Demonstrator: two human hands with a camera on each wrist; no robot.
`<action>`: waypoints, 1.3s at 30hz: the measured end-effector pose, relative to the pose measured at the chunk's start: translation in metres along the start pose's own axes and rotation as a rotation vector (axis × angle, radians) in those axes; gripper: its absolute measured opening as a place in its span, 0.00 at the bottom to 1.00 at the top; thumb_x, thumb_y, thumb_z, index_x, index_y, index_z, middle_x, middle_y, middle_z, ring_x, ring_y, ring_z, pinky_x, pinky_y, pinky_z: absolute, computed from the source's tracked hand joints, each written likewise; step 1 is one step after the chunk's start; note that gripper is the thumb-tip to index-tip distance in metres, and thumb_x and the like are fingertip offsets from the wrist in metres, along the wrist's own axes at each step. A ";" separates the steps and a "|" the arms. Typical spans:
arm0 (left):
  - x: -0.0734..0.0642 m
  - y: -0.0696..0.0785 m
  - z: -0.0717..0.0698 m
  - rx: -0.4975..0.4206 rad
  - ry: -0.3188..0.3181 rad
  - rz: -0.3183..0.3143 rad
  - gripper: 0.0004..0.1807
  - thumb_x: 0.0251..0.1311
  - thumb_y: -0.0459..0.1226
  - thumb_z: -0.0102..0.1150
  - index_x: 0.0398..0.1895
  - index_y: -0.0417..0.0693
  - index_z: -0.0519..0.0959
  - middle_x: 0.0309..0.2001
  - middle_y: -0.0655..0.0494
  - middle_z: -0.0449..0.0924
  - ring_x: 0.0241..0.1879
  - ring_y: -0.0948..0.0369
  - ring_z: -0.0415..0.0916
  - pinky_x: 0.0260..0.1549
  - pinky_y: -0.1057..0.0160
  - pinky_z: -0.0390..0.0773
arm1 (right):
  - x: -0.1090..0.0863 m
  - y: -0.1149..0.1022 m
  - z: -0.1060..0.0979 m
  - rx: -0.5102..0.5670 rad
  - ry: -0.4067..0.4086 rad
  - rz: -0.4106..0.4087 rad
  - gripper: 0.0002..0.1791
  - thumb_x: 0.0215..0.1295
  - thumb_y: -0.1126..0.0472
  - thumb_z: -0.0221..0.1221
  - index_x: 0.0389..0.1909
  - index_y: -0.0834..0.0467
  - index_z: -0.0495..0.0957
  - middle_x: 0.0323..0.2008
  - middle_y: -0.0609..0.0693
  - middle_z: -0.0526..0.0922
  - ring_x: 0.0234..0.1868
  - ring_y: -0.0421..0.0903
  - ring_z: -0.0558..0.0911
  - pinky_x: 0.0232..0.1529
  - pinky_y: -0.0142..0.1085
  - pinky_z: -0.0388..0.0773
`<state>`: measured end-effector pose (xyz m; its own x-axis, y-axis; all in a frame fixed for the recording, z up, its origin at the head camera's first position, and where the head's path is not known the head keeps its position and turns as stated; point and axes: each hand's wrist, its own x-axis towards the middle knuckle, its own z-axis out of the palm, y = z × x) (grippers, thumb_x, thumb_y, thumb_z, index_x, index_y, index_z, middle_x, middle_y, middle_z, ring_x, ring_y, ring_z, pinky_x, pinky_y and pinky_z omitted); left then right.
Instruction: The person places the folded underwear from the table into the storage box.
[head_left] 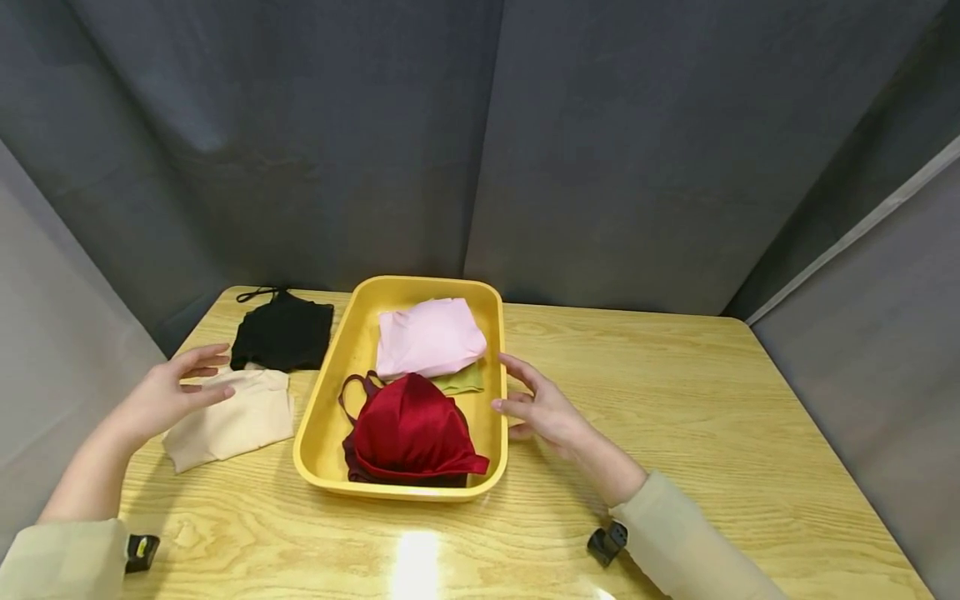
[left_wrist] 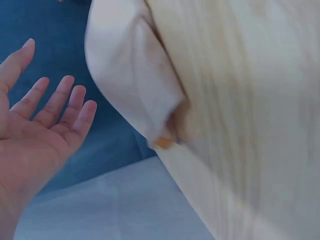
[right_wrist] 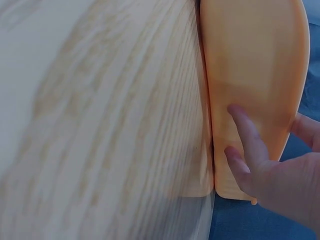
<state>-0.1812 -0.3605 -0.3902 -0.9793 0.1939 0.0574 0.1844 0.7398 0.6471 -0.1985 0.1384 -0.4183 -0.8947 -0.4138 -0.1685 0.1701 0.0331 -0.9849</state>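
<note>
My right hand [head_left: 547,408] rests its spread fingers at the right wall of a yellow tray [head_left: 397,493]; the right wrist view shows its fingertips against that wall. Inside the tray a shiny red bra [head_left: 412,425] lies at the near end, over a dark maroon garment with straps [head_left: 349,458]. Behind it is a folded pink garment [head_left: 429,337], with part of an olive-green cloth [head_left: 465,381] showing beneath. Over a folded cream garment [head_left: 251,417] left of the tray hovers my left hand [head_left: 176,392], fingers extended and holding nothing.
A black garment with a thin tie [head_left: 285,333] lies behind the cream one, at the table's far left. The wood-grain table [head_left: 675,417] extends to the right of the tray. Grey curtains [head_left: 375,150] hang behind and at both sides.
</note>
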 end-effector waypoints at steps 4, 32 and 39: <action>0.000 -0.010 0.000 0.009 -0.037 -0.035 0.43 0.60 0.45 0.61 0.71 0.35 0.53 0.62 0.32 0.64 0.60 0.39 0.61 0.47 0.65 0.74 | 0.000 0.000 -0.001 -0.006 -0.003 -0.001 0.41 0.63 0.68 0.58 0.73 0.48 0.49 0.73 0.53 0.48 0.60 0.65 0.70 0.42 0.54 0.79; 0.014 -0.048 -0.004 0.028 -0.291 -0.169 0.47 0.57 0.50 0.62 0.69 0.34 0.50 0.64 0.26 0.52 0.60 0.32 0.55 0.53 0.38 0.64 | 0.002 0.001 -0.001 -0.018 0.000 0.010 0.41 0.64 0.69 0.57 0.73 0.49 0.49 0.73 0.52 0.49 0.61 0.64 0.70 0.41 0.52 0.80; 0.020 -0.045 -0.005 0.088 -0.325 -0.182 0.46 0.54 0.52 0.64 0.66 0.32 0.55 0.60 0.27 0.59 0.58 0.36 0.60 0.51 0.44 0.69 | 0.003 0.002 -0.001 -0.035 0.015 0.014 0.41 0.63 0.68 0.58 0.73 0.49 0.50 0.72 0.52 0.50 0.60 0.64 0.71 0.41 0.52 0.80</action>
<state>-0.2098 -0.3925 -0.4142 -0.9220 0.2380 -0.3054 0.0302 0.8306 0.5561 -0.2014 0.1382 -0.4209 -0.8984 -0.3992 -0.1828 0.1685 0.0712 -0.9831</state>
